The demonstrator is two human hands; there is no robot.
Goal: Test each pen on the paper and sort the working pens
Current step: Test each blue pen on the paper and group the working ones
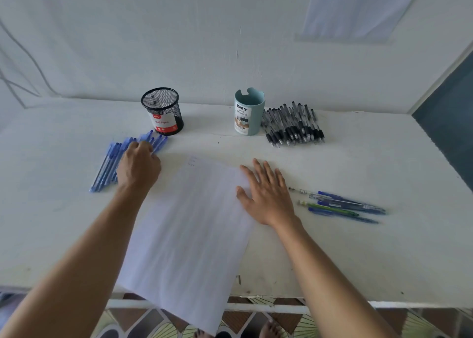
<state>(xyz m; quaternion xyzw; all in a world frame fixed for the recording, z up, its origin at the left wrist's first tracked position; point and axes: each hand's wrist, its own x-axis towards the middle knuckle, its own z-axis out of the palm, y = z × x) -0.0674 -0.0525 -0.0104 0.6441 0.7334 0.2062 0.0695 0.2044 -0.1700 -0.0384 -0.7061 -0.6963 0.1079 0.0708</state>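
Note:
A white sheet of paper [189, 235] lies tilted on the table, with its near corner hanging over the front edge. My right hand [266, 197] rests flat on the sheet's right edge, fingers spread. A pile of several blue capped pens [107, 169] lies to the left of the paper. My left hand [139, 165] is on that pile with its fingers curled down around a blue pen near the pile's far end. Faint marks show at the paper's top left corner.
A black mesh pen cup [163, 112] and a teal desk organizer cup [249, 112] stand at the back. A heap of black-grip pens [294, 125] lies right of the teal cup. Several mixed pens [343, 204] lie right of my right hand. The white table [358, 261] ends at a wall.

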